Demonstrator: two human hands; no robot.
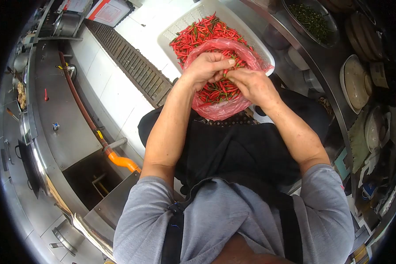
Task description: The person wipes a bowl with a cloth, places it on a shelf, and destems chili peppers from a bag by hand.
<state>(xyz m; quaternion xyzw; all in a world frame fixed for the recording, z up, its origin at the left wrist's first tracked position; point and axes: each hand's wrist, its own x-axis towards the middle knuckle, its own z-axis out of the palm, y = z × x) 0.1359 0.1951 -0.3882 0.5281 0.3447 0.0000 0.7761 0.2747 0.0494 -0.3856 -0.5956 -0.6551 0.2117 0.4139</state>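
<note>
While loose chillies (215,93) lay in a pink bag (220,113) just beneath, the left hand (204,68) and right hand (254,82), equally near, pinched a chilli (225,73) between nearly closed fingers, its long axis partly hidden.

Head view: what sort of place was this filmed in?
Probably a restaurant or other commercial kitchen. A long drain grate runs along the tiled floor, a metal pot stands beyond, and red chillies fill much of a large basket.
</note>
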